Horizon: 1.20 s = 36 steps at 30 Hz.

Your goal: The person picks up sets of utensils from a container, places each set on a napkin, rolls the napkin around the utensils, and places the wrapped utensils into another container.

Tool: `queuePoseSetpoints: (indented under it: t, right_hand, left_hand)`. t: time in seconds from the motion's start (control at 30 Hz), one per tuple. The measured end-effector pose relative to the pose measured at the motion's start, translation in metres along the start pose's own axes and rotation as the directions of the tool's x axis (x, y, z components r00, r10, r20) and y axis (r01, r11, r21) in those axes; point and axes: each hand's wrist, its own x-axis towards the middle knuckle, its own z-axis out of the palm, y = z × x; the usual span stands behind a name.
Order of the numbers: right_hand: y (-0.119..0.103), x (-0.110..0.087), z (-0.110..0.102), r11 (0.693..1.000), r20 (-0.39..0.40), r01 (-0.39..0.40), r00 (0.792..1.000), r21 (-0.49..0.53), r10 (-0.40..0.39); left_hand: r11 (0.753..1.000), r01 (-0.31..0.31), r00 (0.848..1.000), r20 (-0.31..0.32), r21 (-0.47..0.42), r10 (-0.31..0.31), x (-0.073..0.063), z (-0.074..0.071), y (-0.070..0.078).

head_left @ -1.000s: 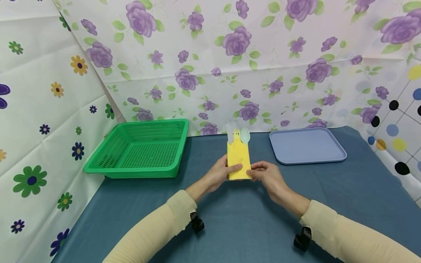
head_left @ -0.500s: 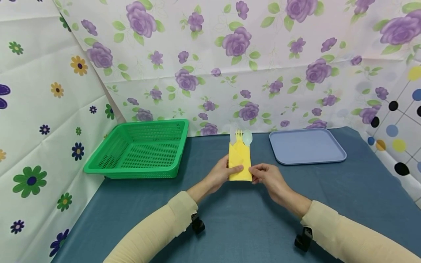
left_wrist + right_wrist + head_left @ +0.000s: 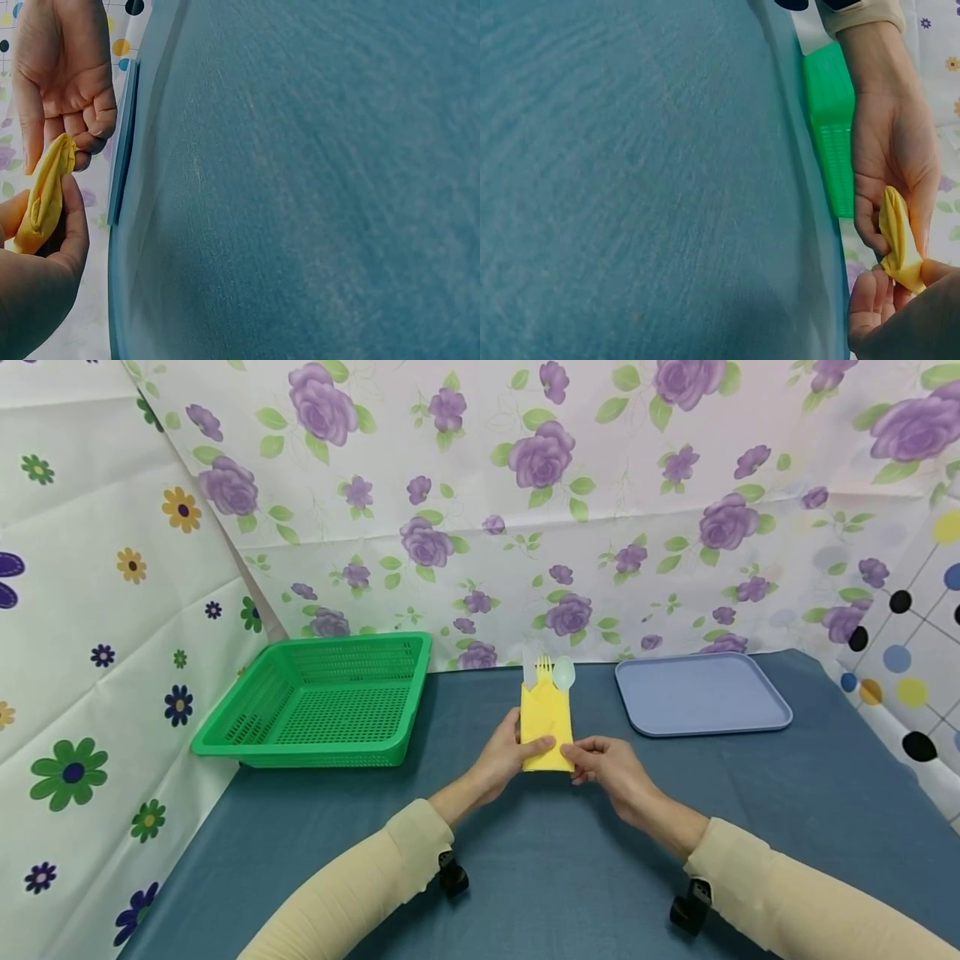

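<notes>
A yellow napkin, folded into a pocket, is held up over the table between both hands. From its top stick out a clear knife, a yellow fork and a pale green spoon. My left hand grips the pocket from the left, thumb across its front and fingers behind. With thumb and fingers my right hand pinches the lower right edge. Both wrist views show the napkin's folded bottom end, the left one with layers bunched together; the cutlery is hidden there.
A green plastic basket stands at the back left of the blue-covered table. At the back right lies a flat blue-grey tray. Flowered sheets hang behind the table and along its left side.
The napkin pocket with its cutlery has shifted very slightly to the right. Both hands keep their hold on it.
</notes>
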Motion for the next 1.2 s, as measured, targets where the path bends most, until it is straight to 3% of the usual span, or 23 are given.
queuePoseSetpoints:
  t: [0.13,0.5,0.87,1.2]
  right_hand:
    - [0.002,0.0,0.001,0.999,-0.011,0.008,1.0,-0.033,-0.008]
    - [0.002,0.002,0.0,0.998,-0.039,0.034,0.999,-0.055,-0.036]
    - [0.001,0.003,-0.009,0.999,0.018,0.04,0.999,-0.031,-0.039]
    - [-0.003,0.005,-0.014,0.998,0.008,0.056,0.998,-0.033,-0.055]
  left_hand:
    - [1.0,-0.01,1.0,0.011,-0.011,0.01,0.001,0.001,-0.001]
    - [0.997,0.056,0.995,0.086,-0.06,-0.05,-0.002,-0.004,0.001]
    - [0.996,0.041,0.998,0.046,-0.078,-0.038,-0.002,-0.003,0.001]
    - [0.999,0.03,0.999,0.025,-0.036,-0.029,-0.002,0.001,0.002]
